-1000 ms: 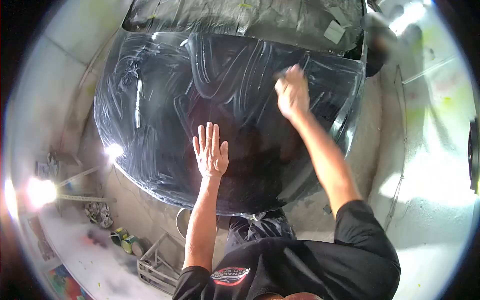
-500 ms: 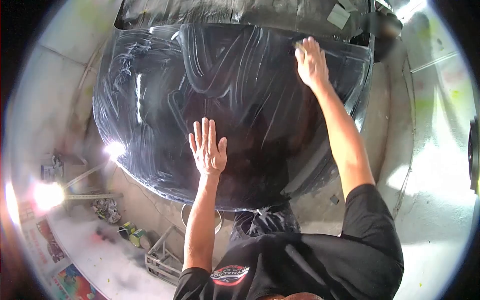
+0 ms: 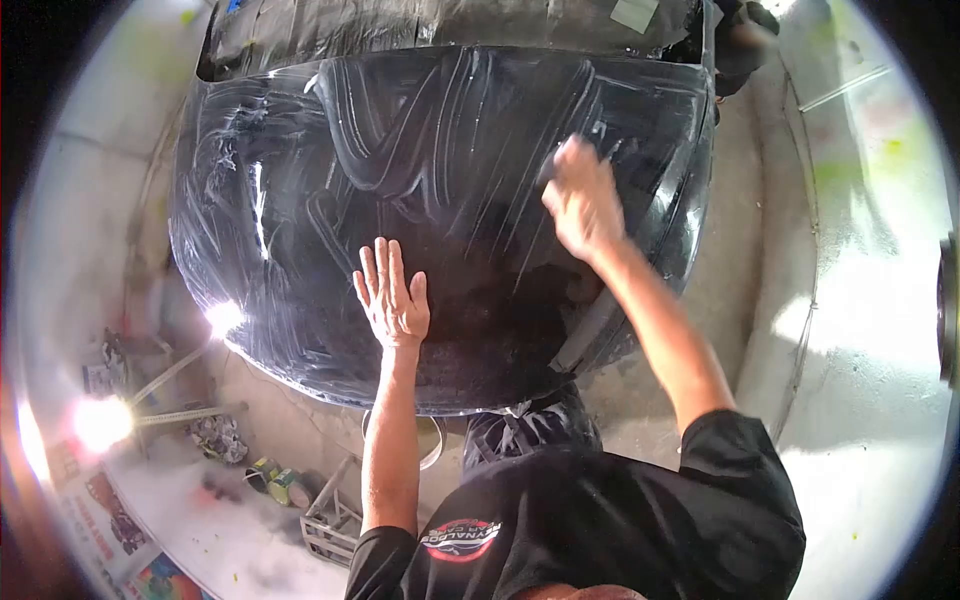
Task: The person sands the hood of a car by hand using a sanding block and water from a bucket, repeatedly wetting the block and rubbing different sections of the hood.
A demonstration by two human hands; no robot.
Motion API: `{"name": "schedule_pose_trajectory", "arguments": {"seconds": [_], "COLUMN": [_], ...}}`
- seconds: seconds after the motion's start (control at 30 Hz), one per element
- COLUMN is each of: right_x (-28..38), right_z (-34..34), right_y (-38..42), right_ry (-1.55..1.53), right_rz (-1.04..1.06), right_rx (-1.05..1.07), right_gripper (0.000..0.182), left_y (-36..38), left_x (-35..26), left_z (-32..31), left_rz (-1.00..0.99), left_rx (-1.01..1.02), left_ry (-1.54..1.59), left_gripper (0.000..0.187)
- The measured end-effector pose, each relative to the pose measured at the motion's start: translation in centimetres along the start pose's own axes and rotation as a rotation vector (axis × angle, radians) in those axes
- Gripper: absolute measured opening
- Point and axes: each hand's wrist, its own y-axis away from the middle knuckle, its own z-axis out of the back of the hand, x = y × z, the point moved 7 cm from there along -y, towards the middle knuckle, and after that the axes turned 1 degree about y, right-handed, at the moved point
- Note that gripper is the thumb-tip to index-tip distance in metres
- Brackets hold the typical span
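A dark car hood [image 3: 480,330] lies in front of me, streaked with whitish wet smears. My left hand [image 3: 395,305] rests flat on its middle, fingers stretched out, holding nothing. Farther right, my right hand [image 3: 585,200] is curled over the hood and smeared by motion. A small dark edge shows by its fingers, but what it grips is mostly hidden. Above the hood, dark masking sheet [image 3: 430,28] covers the windshield area, with a pale piece of tape [image 3: 634,12] on it.
Bright work lights on a stand [image 3: 103,423] glare at left. Below them are a metal frame [image 3: 335,520], cans [image 3: 280,483] and crumpled material [image 3: 218,438] on the floor. A bucket [image 3: 432,440] stands by the hood's front edge. At upper right, a dark-clothed person [image 3: 740,45] is partly visible.
My right hand has drawn back from near the windshield edge, down and leftward over the hood. My left hand stays flat on the surface. The whole view has shifted slightly.
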Motion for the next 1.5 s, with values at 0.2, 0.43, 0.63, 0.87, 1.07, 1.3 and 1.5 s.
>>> {"name": "schedule_pose_trajectory", "arguments": {"seconds": [0.2, 0.43, 0.63, 0.87, 1.07, 1.3, 1.5], "right_x": [-15.8, 6.2, -4.1, -27.8, -11.0, -20.0, -30.2], "right_z": [-4.3, 0.3, 0.8, -4.5, -1.4, -0.9, -2.4], "right_y": [-10.9, 11.6, 6.6, -7.7, 7.9, 1.7, -5.7], "right_ry": [-0.074, -0.335, -0.11, 0.051, -0.068, -0.182, -0.192], "right_rz": [-0.294, -0.104, -0.273, -0.45, -0.498, -0.601, -0.691], "right_rx": [-0.088, 0.139, 0.156, -0.005, 0.005, -0.168, -0.222], "right_gripper": [0.035, 0.067, 0.066, 0.043, 0.066, 0.056, 0.04], "left_y": [0.0, -0.2, -0.2, -0.2, -0.3, -0.4, -0.3], "left_x": [-0.1, -0.4, -0.3, -0.1, -0.2, -0.4, -0.4], "left_z": [0.1, 0.2, 0.1, -0.4, 0.0, -0.1, -0.4], "left_rz": [0.001, -0.023, -0.024, -0.02, -0.018, -0.02, -0.034], "left_rx": [-0.007, -0.027, -0.023, -0.006, -0.016, 0.003, 0.002], "left_ry": [-0.019, -0.03, -0.048, -0.058, -0.035, -0.034, -0.044], "left_gripper": [0.059, 0.059, 0.061, 0.06, 0.06, 0.061, 0.06]}}
